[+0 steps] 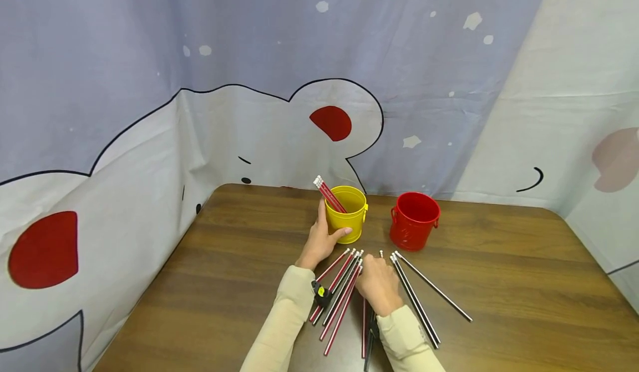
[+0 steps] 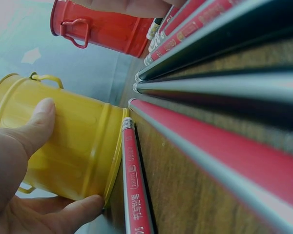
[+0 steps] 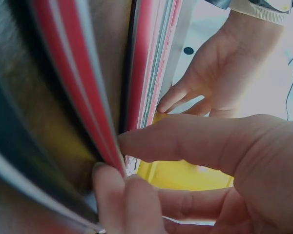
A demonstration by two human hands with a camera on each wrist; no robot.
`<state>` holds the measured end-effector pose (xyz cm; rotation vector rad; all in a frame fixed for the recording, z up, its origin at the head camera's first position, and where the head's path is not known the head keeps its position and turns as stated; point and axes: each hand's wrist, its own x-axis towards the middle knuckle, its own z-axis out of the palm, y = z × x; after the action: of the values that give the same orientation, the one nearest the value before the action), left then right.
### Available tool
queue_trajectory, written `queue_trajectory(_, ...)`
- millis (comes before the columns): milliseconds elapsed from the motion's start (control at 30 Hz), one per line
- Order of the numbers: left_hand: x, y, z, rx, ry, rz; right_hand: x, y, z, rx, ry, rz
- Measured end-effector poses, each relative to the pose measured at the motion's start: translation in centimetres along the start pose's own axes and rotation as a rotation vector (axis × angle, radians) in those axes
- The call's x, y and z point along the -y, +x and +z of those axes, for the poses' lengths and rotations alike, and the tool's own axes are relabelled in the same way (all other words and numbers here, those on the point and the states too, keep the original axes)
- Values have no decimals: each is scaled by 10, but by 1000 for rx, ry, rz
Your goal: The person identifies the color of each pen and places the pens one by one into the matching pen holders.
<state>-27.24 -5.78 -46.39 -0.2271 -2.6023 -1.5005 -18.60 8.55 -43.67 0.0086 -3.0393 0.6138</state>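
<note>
Some room separates the yellow bucket (image 1: 355, 229) from the table edge (image 1: 269, 190).

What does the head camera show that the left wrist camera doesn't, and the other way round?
Only the head view shows red pencils leaning in the yellow bucket, and both sleeves.

Only the left wrist view shows clear lettering on a loose red pencil.

Both show the left hand holding the yellow bucket, the red bucket, and dark pencils on the table.
</note>
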Motion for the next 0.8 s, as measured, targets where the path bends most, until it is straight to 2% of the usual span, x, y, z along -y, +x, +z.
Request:
queue_trajectory(200, 0, -1, 0, 1, -8, 4, 2, -3, -3, 49, 2, -27)
queue_trajectory(533, -2, 0, -1, 0, 8, 5, 2, -6, -1, 41, 58, -71)
queue_trajectory(800, 1, 0, 0, -6, 8, 16, 3, -5, -2, 77, 103, -16)
